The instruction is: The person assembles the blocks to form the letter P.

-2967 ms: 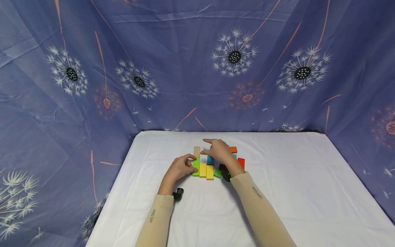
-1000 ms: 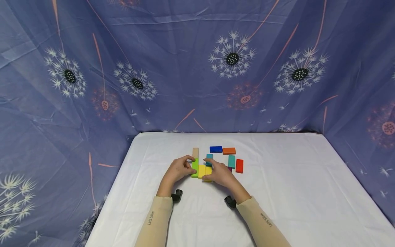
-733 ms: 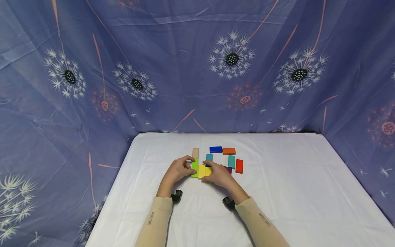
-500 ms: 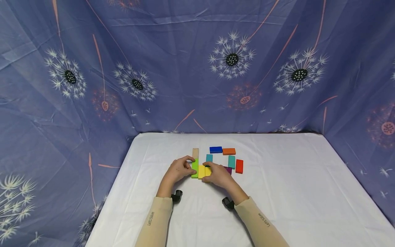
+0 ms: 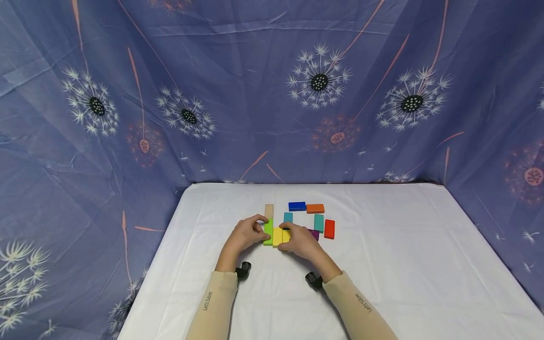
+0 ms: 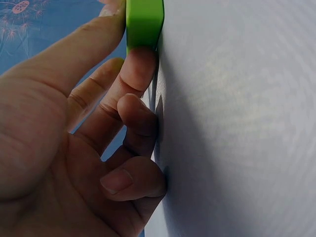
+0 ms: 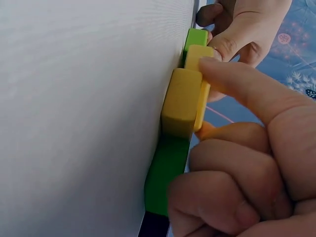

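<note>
In the head view my left hand (image 5: 248, 230) pinches a light green block (image 5: 268, 226), its thumb at the near end and a finger at the far end. Beside it lies a yellow block (image 5: 277, 236). My right hand (image 5: 301, 240) spans a second yellow block (image 5: 286, 235), partly covered, gripping with thumb and index finger. The right wrist view shows the thumb tip at the seam of the two yellow blocks, and a dark green block (image 7: 165, 173) beyond the nearer one. My right hand hides that dark green block in the head view.
Past the light green block lies a plain wood block (image 5: 269, 211). A blue block (image 5: 297, 207), an orange block (image 5: 315, 208), two teal blocks (image 5: 318, 223), a red block (image 5: 329, 229) and a purple block (image 5: 314, 234) lie around the right hand on the white-covered table (image 5: 382, 264).
My right hand has come back from the far blocks toward me and down onto the yellow blocks, uncovering the blue block. My left hand stays at the light green block.
</note>
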Available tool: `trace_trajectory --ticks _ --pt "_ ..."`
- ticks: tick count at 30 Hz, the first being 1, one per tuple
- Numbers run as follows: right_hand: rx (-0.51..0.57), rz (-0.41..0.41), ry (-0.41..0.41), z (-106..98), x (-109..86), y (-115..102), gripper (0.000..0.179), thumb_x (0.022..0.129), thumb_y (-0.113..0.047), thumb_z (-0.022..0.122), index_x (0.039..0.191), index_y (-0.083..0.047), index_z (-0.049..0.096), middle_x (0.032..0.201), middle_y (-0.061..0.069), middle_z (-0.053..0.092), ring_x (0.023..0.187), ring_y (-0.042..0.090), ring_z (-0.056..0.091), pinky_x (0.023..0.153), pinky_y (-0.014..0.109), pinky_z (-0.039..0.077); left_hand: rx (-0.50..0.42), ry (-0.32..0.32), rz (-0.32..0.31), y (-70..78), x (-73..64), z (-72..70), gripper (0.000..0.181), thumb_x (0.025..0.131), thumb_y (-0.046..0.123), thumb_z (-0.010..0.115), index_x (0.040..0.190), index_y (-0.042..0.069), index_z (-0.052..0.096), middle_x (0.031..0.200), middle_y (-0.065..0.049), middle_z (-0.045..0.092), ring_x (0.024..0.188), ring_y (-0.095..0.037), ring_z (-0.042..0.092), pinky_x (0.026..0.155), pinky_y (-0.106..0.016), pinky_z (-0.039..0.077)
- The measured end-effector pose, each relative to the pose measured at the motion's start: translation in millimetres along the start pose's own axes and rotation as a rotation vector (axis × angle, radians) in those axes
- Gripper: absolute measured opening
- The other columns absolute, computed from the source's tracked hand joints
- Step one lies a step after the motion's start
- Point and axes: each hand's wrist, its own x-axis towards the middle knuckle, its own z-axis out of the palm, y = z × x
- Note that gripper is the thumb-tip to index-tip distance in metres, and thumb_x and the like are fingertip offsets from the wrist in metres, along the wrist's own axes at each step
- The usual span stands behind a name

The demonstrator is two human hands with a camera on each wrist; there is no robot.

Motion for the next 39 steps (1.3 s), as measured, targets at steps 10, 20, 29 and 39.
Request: trace_trajectory --ticks 10,20,29,39 --pt "0.021 0.005 0.012 -8.0 -1.3 -3.1 0.063 0.083 -0.033 0.089 0.140 -0.018 0.066 0.123 0.013 0.073 0.092 0.023 0.059 0.079 0.041 0.052 0.003 -0.002 0.000 -0.5 -0.2 0.1 0.046 0.086 0.025 0.089 0.129 0.019 0.071 0.083 0.002 0.069 0.071 -0.015 0.058 0.075 -0.034 0.047" --pt "0.081 0.020 0.043 -36.8 12.1 -13.5 0.064 0.088 -0.029 0.087 0.146 -0.018 0.062 0.077 0.005 0.060 0.067 0.017 0.053 0.058 0.029 0.041 0.002 -0.009 -0.009 1.6 -1.3 -1.8 0.048 0.087 0.025 0.089 0.131 0.019 0.070 0.083 0.002 0.070 0.071 -0.015 0.058 0.075 -0.033 0.046" --pt "0.062 0.046 0.048 -61.7 30.5 -20.2 0.068 0.090 -0.034 0.084 0.151 -0.022 0.058 0.106 0.015 0.074 0.080 0.021 0.063 0.067 0.032 0.048 -0.012 -0.023 -0.038 3.2 -1.1 -1.1 0.047 0.087 0.027 0.089 0.130 0.021 0.070 0.082 0.002 0.070 0.071 -0.016 0.059 0.077 -0.034 0.047" --pt "0.099 0.035 0.057 -70.3 50.6 -20.9 0.068 0.090 -0.035 0.084 0.151 -0.022 0.058 0.107 0.011 0.074 0.090 0.022 0.066 0.073 0.034 0.051 -0.004 -0.020 -0.035 0.8 0.9 1.0 0.048 0.087 0.027 0.089 0.130 0.021 0.070 0.082 0.002 0.069 0.071 -0.016 0.059 0.075 -0.034 0.047"
